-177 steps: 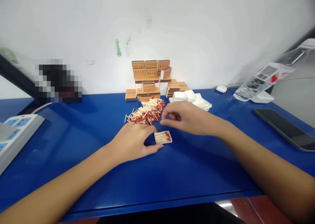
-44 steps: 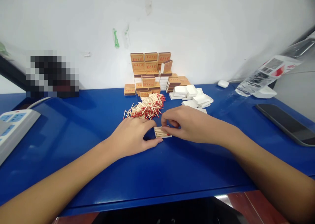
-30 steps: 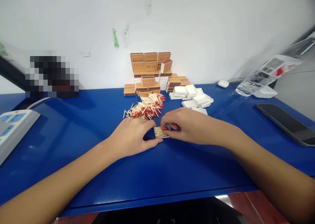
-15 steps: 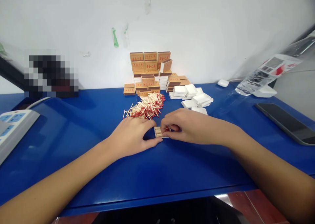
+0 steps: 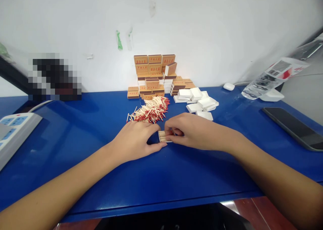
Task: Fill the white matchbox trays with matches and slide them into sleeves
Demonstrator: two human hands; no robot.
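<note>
A small white matchbox tray (image 5: 159, 136) lies on the blue table, holding a layer of matches (image 5: 162, 135) with their red heads to the right. My left hand (image 5: 136, 139) grips the tray's left end, thumb on the near side and index finger on the far side. Over the right part of the tray, my right hand (image 5: 195, 130) pinches at the matches with closed fingertips, hiding some of them. Just beyond the hands is a loose pile of red-headed matches (image 5: 151, 110).
Printed matchboxes (image 5: 154, 69) stand stacked against the wall. White trays (image 5: 203, 103) are heaped right of the pile. Farther right are a water bottle (image 5: 267, 78), a white earbud case (image 5: 228, 86) and a phone (image 5: 294, 127). A power strip (image 5: 22, 132) sits at left.
The whole view has shifted very slightly. Both hands keep nearly the same place at the tray, with the right fingertips still over the matches.
</note>
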